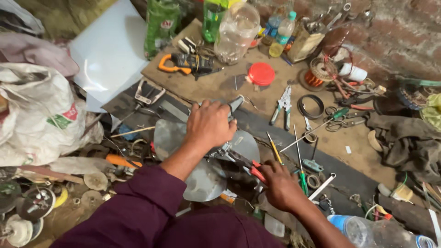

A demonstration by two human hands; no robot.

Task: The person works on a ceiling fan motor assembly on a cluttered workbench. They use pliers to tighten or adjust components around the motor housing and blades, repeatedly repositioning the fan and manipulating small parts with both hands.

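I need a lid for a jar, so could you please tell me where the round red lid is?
In the head view the red lid lies on the brown board at upper centre, just right of the clear plastic bottle and above the grey-handled pliers.
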